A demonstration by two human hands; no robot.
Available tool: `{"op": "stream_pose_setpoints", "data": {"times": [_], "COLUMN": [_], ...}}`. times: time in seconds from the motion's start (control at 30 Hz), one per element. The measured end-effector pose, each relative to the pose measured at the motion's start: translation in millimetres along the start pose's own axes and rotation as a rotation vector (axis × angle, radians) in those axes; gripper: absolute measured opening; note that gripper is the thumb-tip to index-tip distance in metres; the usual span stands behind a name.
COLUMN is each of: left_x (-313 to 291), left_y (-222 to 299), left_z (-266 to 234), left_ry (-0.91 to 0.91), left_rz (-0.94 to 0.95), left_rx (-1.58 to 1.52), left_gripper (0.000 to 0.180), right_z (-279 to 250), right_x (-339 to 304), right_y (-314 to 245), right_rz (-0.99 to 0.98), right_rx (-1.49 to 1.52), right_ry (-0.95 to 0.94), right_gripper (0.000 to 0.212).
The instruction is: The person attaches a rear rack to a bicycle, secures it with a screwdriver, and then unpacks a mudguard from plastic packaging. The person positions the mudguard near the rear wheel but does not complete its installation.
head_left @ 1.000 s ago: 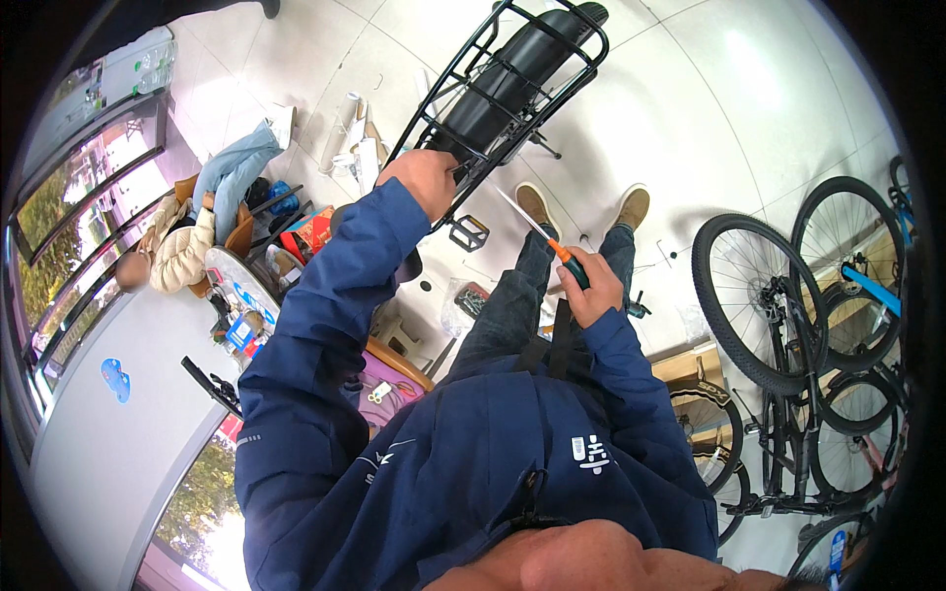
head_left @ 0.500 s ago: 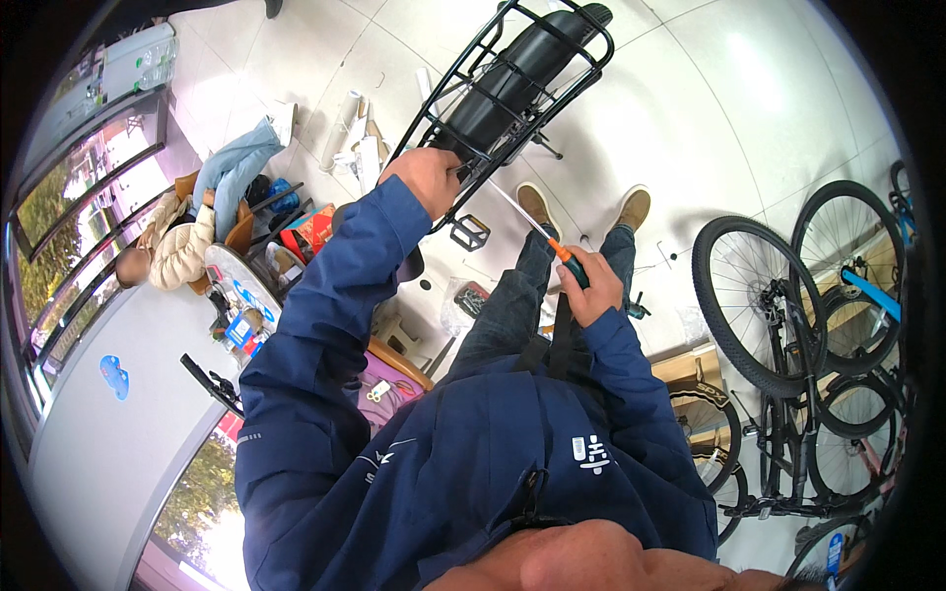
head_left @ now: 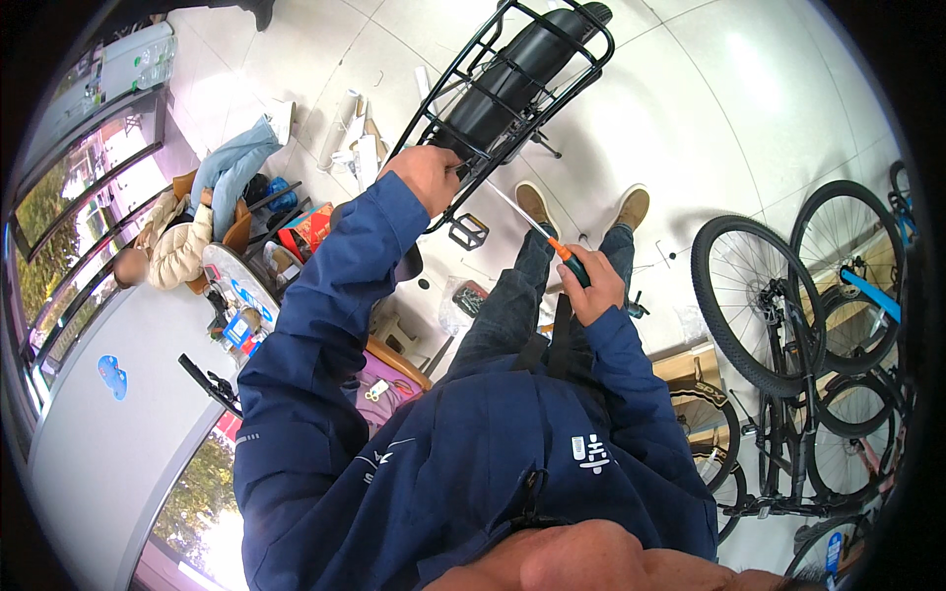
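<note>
The right hand (head_left: 598, 285) grips a screwdriver (head_left: 559, 248) by its orange and dark green handle, in front of the person's legs, its shaft slanting toward the left hand (head_left: 426, 180) and the black bicycle rack (head_left: 540, 119). The left hand's fingers are curled at the rack's near end, beside the black mudguard (head_left: 498, 92); what they grip, if anything, is hidden.

Pale tiled floor (head_left: 690, 138), bright windows (head_left: 54, 212)
</note>
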State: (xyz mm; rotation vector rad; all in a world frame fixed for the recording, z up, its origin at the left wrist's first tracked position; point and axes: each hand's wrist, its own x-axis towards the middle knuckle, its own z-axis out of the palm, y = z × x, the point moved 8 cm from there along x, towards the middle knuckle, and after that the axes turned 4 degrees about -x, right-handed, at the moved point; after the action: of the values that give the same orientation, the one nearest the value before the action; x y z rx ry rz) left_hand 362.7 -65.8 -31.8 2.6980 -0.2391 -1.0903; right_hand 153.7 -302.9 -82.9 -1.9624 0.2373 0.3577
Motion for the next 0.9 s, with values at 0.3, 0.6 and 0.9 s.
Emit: {"op": "stream_pose_setpoints", "data": {"times": [0.3,0.6,0.9], "left_x": [0,0,3], "left_y": [2,4,-2], "left_z": [-1,-2,9], "left_ry": [-0.002,0.007,-0.022], "left_rz": [0.004,0.019,0.081], "left_rx": [0.016,0.023,0.045], "left_gripper": [0.030,0.030,0.028], "right_z": [-4,-1,-3], "right_x": [0,3,3], "right_y": [2,4,-1], "right_rz": [0.004,0.014,0.027], "right_rx": [0.004,0.018,-0.004], "right_ry": [0.013,-0.007,-0.027], "right_gripper": [0.033,0.033,0.035]}}
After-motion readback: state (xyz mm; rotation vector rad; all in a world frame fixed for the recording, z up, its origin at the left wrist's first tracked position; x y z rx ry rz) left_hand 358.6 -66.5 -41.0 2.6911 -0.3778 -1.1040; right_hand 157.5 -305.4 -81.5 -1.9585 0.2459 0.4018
